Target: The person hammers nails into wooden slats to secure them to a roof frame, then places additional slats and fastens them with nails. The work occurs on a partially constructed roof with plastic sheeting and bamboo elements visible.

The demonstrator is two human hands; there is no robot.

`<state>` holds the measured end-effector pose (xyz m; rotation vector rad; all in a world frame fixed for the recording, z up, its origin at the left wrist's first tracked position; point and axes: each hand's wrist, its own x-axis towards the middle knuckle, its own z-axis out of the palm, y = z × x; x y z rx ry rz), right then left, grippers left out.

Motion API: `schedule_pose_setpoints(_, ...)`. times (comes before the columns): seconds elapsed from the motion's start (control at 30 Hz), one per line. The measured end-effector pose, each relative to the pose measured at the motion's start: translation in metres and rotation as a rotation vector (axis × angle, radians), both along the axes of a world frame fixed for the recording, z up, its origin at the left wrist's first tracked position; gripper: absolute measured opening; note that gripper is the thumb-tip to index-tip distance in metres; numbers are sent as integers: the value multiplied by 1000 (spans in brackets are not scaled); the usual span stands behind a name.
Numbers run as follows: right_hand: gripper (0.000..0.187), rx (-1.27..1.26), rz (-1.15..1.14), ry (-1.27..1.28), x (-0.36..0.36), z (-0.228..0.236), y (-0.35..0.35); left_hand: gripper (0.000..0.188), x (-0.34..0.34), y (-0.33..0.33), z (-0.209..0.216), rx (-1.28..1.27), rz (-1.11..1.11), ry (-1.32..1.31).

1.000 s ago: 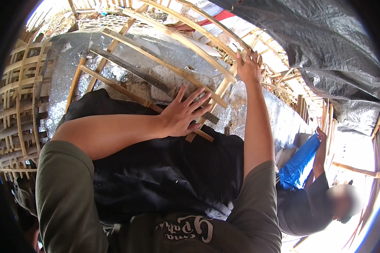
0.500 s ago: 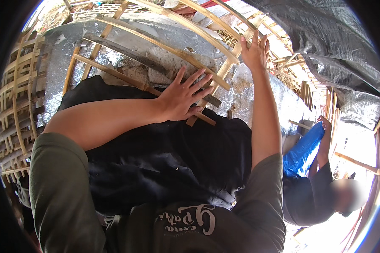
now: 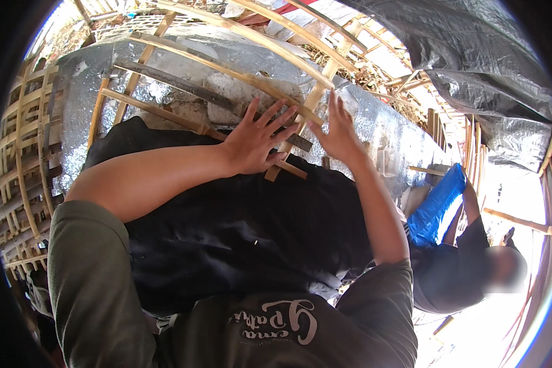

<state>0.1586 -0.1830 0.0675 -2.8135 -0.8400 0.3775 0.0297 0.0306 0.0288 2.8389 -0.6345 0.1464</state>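
A frame of bamboo slats (image 3: 196, 54) lies ahead of me, with crosspieces joined to a slanting rail at its right end. My left hand (image 3: 256, 140) rests with fingers spread on the near slats by that rail, and one darker slat (image 3: 187, 83) runs in under its fingertips. My right hand (image 3: 339, 136) is beside the rail's right edge, its fingers stretched and the thumb apart. Whether it touches the bamboo, I cannot tell. Neither hand holds anything. Black cloth (image 3: 239, 214) covers my lap just below the frame.
Shiny silver sheeting (image 3: 80, 122) lies under the frame. A woven bamboo lattice (image 3: 24, 153) stands at left, and a dark tarpaulin (image 3: 472, 73) hangs at upper right. On the right another person (image 3: 448, 276) sits, holding a blue plastic sheet or bag (image 3: 435, 202).
My right hand has drawn back toward me and left along the rail, from its far part to near my left hand. My left hand stays on the slats. The view has shifted slightly.
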Motion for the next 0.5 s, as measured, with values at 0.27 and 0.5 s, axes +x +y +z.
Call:
schedule_pose_setpoints(0.27, 82, -489, 183, -68, -60, 36, 15, 74, -1, -2, 0, -17, 13, -14)
schedule_pose_setpoints(0.5, 77, -542, 186, -107, -59, 19, 8, 76, 0, -3, -3, -82, 16, -39)
